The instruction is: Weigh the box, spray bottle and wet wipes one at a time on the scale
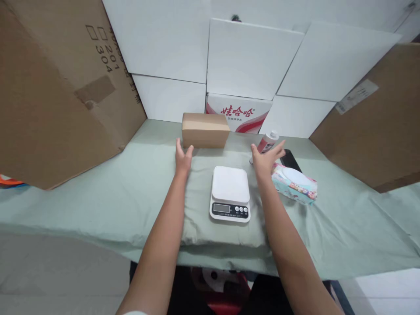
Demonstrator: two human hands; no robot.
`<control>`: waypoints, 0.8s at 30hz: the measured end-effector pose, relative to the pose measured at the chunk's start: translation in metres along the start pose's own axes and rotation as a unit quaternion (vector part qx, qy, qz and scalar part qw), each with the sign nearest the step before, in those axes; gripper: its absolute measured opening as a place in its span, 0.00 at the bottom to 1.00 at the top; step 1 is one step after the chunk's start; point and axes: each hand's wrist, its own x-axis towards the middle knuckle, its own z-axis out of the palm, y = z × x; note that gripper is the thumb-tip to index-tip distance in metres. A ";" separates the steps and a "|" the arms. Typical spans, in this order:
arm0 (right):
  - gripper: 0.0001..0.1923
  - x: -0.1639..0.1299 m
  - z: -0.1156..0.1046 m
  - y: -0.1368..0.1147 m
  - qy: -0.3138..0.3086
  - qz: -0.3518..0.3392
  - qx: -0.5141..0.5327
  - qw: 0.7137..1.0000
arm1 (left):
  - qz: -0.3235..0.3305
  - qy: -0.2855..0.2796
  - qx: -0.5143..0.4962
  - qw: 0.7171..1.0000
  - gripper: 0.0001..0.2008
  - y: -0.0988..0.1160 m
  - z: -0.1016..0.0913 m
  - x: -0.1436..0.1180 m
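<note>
A table draped in a pale green cloth (98, 197) fills most of the scene, fenced by big sheets: a brown cardboard panel (55, 87) leaning on the left with "304" printed on it, another cardboard panel (377, 127) on the right, and white boards (249, 57) stacked along the back. Between the lower white boards sits a white carton with red Chinese lettering (239, 113).

At the back of the table rests a small closed cardboard box (205, 130), lying flat and just in front of the white boards. The person's left hand (183, 157) is open, fingers stretched forward, its tips just short of the box's lower left corner; I cannot tell if they touch it. The right hand (266, 159) is open too, fingers spread, reaching beside a small white bottle with a pink label (268, 141) that tilts behind it.

Between the two forearms sits a white digital kitchen scale (230, 192), its platform bare and its display and buttons facing the person. To the right of the right hand lies a soft pack of wet wipes (295, 183), with a dark flat object (290, 158) partly tucked behind it.
</note>
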 end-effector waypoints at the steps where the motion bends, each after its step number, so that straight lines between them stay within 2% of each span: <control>1: 0.56 -0.002 0.001 -0.012 -0.001 -0.041 0.023 0.999 | -0.012 -0.016 -0.019 1.000 0.42 -0.004 0.001 0.003; 3: 0.45 -0.006 0.014 -0.036 -0.061 -0.096 0.092 0.989 | -0.014 -0.043 -0.046 0.998 0.44 -0.012 0.003 0.008; 4: 0.41 -0.007 0.026 -0.045 -0.120 -0.093 0.126 0.980 | -0.010 -0.049 -0.054 0.997 0.45 -0.015 0.004 0.010; 6: 0.39 -0.008 0.057 -0.058 -0.226 -0.008 0.171 0.959 | -0.008 -0.047 -0.056 0.997 0.45 -0.019 0.005 0.012; 9: 0.39 -0.006 0.100 -0.060 -0.299 0.141 0.200 0.922 | -0.027 -0.041 -0.054 0.997 0.45 -0.020 0.005 0.012; 11: 0.37 -0.005 0.117 -0.055 -0.321 0.168 0.214 0.907 | -0.034 -0.047 -0.056 0.997 0.44 -0.018 0.005 0.012; 13: 0.35 -0.004 0.123 -0.050 -0.337 0.173 0.225 0.898 | -0.026 -0.047 -0.054 0.997 0.42 -0.016 0.005 0.012; 16: 0.34 -0.005 0.114 -0.045 -0.342 0.179 0.238 0.891 | -0.005 -0.014 -0.036 0.999 0.41 -0.010 0.004 0.011; 18: 0.34 -0.007 0.098 -0.046 -0.338 0.154 0.242 0.896 | 0.011 0.011 -0.029 0.999 0.42 -0.003 0.002 0.009; 21: 0.33 -0.016 0.058 -0.049 -0.318 0.059 0.244 0.914 | 0.069 0.012 -0.062 0.996 0.39 0.011 -0.001 -0.001; 24: 0.33 -0.033 0.004 -0.048 -0.282 -0.031 0.243 0.928 | 0.141 -0.029 -0.099 0.985 0.34 0.030 0.000 -0.023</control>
